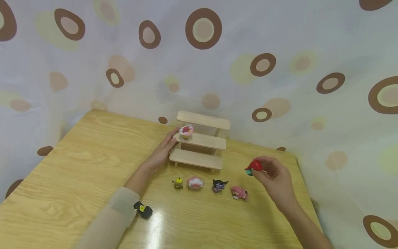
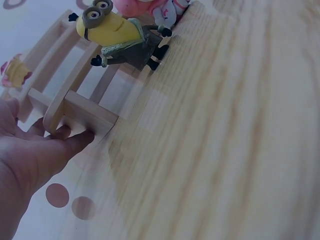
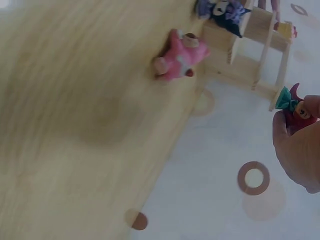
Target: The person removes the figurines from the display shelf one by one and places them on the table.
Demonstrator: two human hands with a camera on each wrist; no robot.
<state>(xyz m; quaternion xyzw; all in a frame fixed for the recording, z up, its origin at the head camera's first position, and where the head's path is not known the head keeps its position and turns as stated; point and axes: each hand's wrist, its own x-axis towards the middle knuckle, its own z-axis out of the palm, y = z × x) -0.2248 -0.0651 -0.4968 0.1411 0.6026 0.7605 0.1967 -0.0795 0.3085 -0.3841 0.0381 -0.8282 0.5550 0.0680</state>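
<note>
On the table stands a pale three-tier wooden display stand (image 1: 202,140). My left hand (image 1: 163,152) grips its left end, the fingers and thumb against the tier ends and side in the left wrist view. A cupcake-like figurine (image 1: 186,132) with a pink and white top sits at the left of the middle tier. Right of the stand, my right hand (image 1: 275,178) pinches a small red and teal figurine (image 1: 255,166) between thumb and fingers, raised over the table. The right wrist view shows its face (image 3: 302,111), partly covered by the fingers.
In front of the stand are a yellow Minion figurine (image 1: 178,183), a pink and white figurine (image 1: 195,183), a black and purple figurine (image 1: 219,185) and a pink bear figurine (image 1: 239,193). A spotted cloth (image 1: 217,69) hangs behind the wooden table (image 1: 77,173).
</note>
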